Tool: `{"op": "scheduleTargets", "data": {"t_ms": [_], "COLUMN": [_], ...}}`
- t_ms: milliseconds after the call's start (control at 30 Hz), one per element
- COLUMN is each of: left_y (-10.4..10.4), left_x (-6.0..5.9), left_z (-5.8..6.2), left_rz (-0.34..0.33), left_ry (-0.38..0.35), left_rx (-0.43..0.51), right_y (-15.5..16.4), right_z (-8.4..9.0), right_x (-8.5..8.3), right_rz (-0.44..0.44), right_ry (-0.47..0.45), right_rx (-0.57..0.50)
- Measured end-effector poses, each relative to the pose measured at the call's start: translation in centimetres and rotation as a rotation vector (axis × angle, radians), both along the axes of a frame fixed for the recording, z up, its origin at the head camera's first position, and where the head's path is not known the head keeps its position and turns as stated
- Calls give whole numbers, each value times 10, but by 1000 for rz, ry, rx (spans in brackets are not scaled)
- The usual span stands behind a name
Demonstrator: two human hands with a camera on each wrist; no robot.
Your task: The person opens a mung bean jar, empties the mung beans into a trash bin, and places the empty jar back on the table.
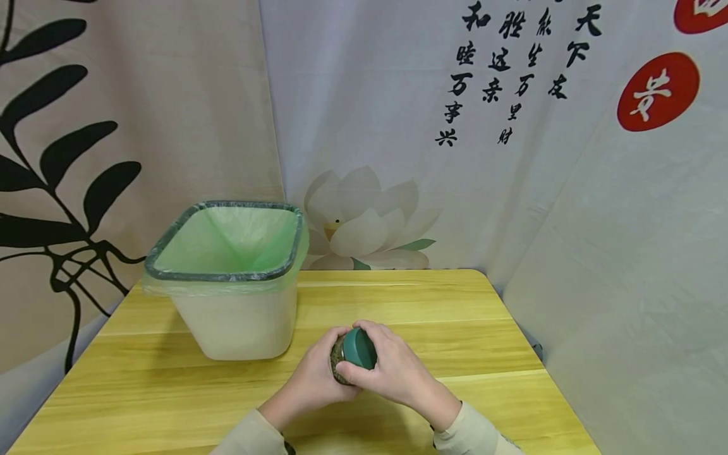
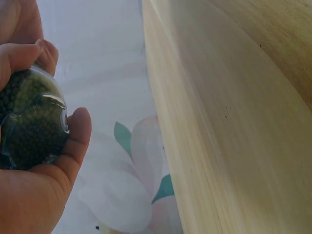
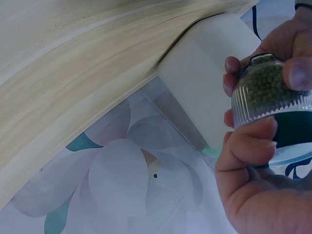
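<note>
A clear ribbed jar (image 3: pixel 248 105) filled with small green beans (image 3: pixel 265 87) is held above the table between both hands. It lies tilted, its dark green lid (image 1: pixel 361 349) facing right in the head view. My left hand (image 1: pixel 315 374) grips the jar's body, fingers wrapped about the glass. Around the lid curl the thumb and fingers of my right hand (image 1: pixel 395 366). In the left wrist view the jar's rounded base (image 2: pixel 36 122) shows, with beans pressed against the glass.
A whitish bin (image 1: pixel 239 325) lined with a thin green bag (image 1: pixel 227 288) stands at the table's back left, its dark rim facing up. The wooden table (image 1: pixel 443 316) ends near a printed fabric backdrop (image 1: pixel 364 95) behind and to the right.
</note>
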State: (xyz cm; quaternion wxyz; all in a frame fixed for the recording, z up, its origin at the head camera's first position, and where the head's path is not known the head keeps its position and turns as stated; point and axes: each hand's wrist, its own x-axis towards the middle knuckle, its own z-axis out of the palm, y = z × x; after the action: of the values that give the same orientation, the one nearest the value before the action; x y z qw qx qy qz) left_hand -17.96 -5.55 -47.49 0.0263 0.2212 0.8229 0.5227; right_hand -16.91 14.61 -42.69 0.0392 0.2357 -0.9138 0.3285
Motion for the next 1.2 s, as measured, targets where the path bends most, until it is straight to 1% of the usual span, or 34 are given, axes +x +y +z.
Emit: {"op": "scheduleTargets", "data": {"t_ms": [200, 333, 433, 533, 600, 633, 700, 800, 867, 933, 1033, 1200], "left_y": [-2, -2, -2, -1, 1, 2, 5, 9, 11, 12, 13, 13], "left_x": [-1, -1, -1, -1, -1, -1, 1, 4, 6, 7, 8, 8], "left_z": [1, 1, 1, 0, -1, -1, -1, -2, -2, -2, -2, -2], "left_rz": [-32, -40, -40, -19, 15, 39, 97, 178, 207, 217, 213, 207], "left_ry": [-19, -34, -32, -13, 20, 54, 139, 299, 385, 440, 462, 432], "left_rx": [22, 23, 26, 21, 7, -8, -42, -116, -151, -174, -179, -167], "right_y": [0, 0, 0, 0, 0, 1, 1, 2, 2, 2, 2, 2], "right_z": [1, 1, 1, 2, 2, 2, 2, 4, 4, 5, 4, 3], "right_x": [0, 0, 0, 0, 0, -1, -1, -2, -2, -2, -2, -2], "right_rz": [8, 8, 8, 4, -5, -11, -24, -30, -24, -12, 2, 15], "right_ry": [-4, -15, -20, -24, -37, -48, -77, -116, -137, -148, -164, -170], "right_rx": [5, 9, 5, 3, -5, -11, -28, -58, -77, -95, -120, -141]}}
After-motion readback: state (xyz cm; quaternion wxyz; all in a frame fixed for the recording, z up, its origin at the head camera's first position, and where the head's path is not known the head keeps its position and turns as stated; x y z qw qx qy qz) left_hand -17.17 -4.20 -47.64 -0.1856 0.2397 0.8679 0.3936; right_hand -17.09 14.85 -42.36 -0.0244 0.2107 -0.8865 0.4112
